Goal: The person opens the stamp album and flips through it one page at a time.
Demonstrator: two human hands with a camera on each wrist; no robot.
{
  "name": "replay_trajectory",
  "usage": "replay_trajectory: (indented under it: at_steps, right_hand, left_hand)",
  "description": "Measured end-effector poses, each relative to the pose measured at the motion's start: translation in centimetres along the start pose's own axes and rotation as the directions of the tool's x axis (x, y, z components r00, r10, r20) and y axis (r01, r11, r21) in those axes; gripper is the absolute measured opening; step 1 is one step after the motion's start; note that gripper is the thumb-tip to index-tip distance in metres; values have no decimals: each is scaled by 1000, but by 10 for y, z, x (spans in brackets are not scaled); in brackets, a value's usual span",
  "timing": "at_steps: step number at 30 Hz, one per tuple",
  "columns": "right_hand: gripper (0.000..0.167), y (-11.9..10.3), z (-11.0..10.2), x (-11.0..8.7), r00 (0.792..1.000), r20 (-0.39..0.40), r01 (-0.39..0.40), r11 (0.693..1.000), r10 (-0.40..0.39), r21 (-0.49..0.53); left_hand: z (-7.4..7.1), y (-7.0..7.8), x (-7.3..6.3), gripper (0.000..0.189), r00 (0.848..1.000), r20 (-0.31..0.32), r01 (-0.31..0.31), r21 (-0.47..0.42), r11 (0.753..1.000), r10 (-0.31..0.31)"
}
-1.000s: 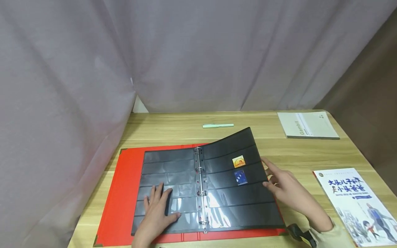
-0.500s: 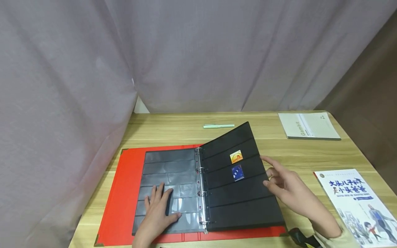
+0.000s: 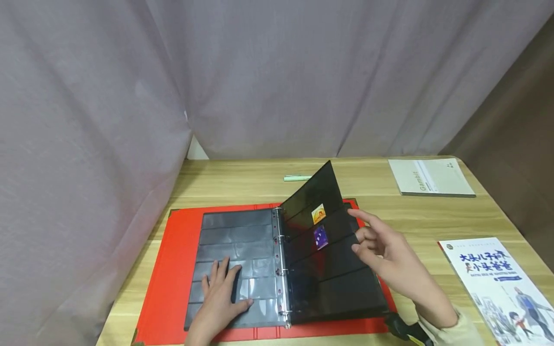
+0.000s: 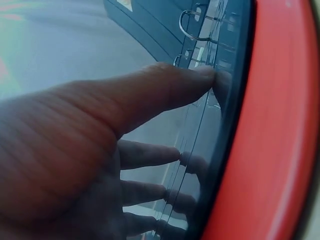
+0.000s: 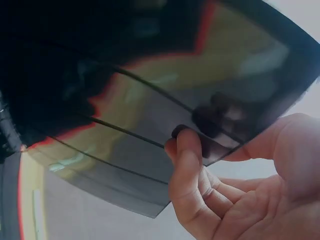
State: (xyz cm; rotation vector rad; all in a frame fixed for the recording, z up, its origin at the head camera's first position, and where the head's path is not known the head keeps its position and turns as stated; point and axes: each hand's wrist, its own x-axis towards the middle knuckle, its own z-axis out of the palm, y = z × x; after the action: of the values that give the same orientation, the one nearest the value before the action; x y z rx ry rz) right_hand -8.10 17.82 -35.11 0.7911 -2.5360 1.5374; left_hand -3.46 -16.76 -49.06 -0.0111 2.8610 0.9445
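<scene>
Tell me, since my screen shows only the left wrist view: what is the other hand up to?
Observer: The right hand pinches the outer edge of a black pocket page, which is tilted up in the red ring binder.

Visitor: Is anything hiding behind that page?

Observer: In the head view, a pale green pen lies on the wooden table, its right end covered by the page.

Visitor: And what's further over, on the right?

Observer: A "Gambit" notebook lies flat, beyond a white illustrated book with Chinese writing on its cover.
</scene>
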Motion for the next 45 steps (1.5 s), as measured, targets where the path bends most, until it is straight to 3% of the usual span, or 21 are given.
replay_trajectory:
  at_steps: [9,18,35,45]
  right_hand:
    - [65,-16,8,16,998,14,68,997,-67,-36]
    - [63,-28,9,32,996,52,75,994,-71,-75]
    - [62,-44,26,45,990,134,44,998,-38,-40]
    - [59,-41,40,52,981,187,57,998,-57,7]
  left_hand:
    - [0,0,-1,81,1000,3,7,6,1000,-7]
    - [-1,0,1,82,1000,-2,0,6,1000,0]
    - [0,2,1,82,1000,3,29,13,999,-29]
    - [-2,0,-1,81,1000,11,-12,-2,1000,12]
